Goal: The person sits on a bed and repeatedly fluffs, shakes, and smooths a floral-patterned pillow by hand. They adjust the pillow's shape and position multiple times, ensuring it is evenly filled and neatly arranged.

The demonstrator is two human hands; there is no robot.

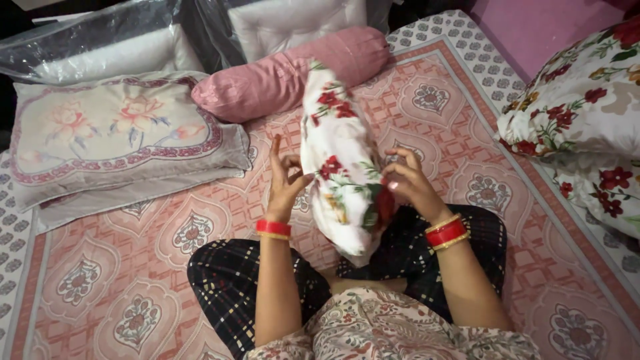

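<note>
Both hands, left (pixel 285 179) and right (pixel 404 179), pinching an upright white floral pillow (pixel 339 153) above a pink patterned bedsheet (pixel 167 260)

Patterned pink bedspread (pixel 120 267) (bed), purple wall (pixel 533 27).

A patterned pink bed (pixel 467 133) bears a flowered cushion (pixel 120 130) and pink bolster (pixel 287 73).

We sit on the bed (pixel 467 133). The cloth cover (pixel 340 167) is at centre, between our left hand (pixel 285 179) and right hand (pixel 408 181). Bolster (pixel 287 73) at 12 o'clock behind it, flat pillow (pixel 120 133) at 10, stuffed pillow (pixel 587 100) at 2.
</note>
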